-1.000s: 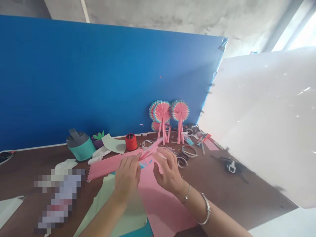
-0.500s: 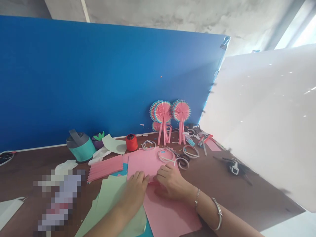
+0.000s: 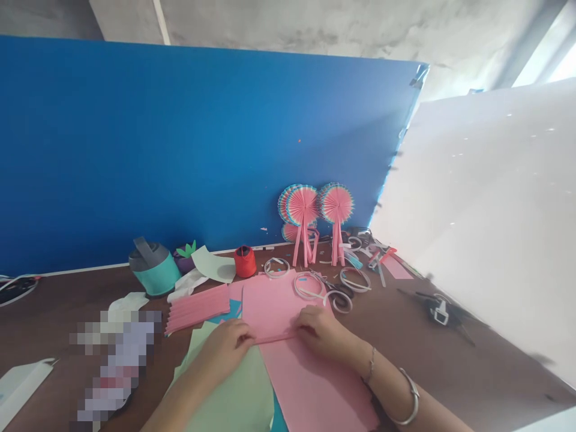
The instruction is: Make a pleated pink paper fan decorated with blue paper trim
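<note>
A pink sheet of paper [image 3: 274, 306] lies in front of me, its near edge turned into a narrow fold. At the left end of that edge, my left hand [image 3: 229, 345] is closed with thumb and fingers on the paper. My right hand [image 3: 321, 330] pinches the same edge toward its right end. Beneath it spreads another pink sheet [image 3: 315, 384], nearer to me. Under my left forearm are pale green sheets [image 3: 238, 390], with blue paper [image 3: 279, 417] showing at their side. A pleated pink strip [image 3: 198, 309] rests to the left.
Pink paper fans [image 3: 303, 207] lean at the blue panel [image 3: 180, 150]. Behind the sheets are rolls of white tape [image 3: 355, 281], a red thread spool [image 3: 245, 262] and a teal container [image 3: 157, 276]. A dark object with a white clip [image 3: 440, 312] lies right, near the white panel [image 3: 495, 228].
My hands have moved apart along the fold, the left one shifting left toward the sheet's corner. The view has shifted slightly, so things appear a little farther right.
</note>
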`<state>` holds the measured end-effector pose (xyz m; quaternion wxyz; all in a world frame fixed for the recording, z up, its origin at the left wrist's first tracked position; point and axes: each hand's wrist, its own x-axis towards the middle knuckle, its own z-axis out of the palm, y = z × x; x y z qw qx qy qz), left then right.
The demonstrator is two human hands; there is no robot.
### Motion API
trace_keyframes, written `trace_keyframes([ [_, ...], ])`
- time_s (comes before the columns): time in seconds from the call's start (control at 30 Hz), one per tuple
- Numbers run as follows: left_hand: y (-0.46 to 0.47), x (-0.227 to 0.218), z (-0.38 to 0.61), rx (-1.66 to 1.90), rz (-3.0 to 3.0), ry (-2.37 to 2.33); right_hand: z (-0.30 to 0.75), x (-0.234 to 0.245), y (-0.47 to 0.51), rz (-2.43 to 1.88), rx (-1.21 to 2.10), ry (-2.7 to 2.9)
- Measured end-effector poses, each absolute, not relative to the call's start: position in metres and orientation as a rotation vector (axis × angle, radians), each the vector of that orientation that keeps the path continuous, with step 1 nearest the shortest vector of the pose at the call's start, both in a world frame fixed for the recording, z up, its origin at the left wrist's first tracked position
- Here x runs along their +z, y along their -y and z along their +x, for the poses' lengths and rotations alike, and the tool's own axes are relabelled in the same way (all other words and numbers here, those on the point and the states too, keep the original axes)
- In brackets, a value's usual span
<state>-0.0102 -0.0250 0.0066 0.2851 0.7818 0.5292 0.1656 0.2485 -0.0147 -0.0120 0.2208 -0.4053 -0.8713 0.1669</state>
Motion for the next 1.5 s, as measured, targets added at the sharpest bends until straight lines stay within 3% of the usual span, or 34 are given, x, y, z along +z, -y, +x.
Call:
trace_keyframes([
  [0.37, 0.012, -0.004, -0.014, 0.494, 1.806, -1.519, 0.251, -0.011, 0.01, -1.339, 0.804, 2.139],
  [0.9, 0.025, 0.023, -0.029, 0.329, 1.875, -1.344, 0.251, -0.011, 0.008, -1.342, 0.802, 2.158],
  [1.5, 0.018, 0.008, -0.022, 0.432, 1.873, -1.422, 0.249, -0.014, 0.007, -1.414, 0.84, 2.042],
])
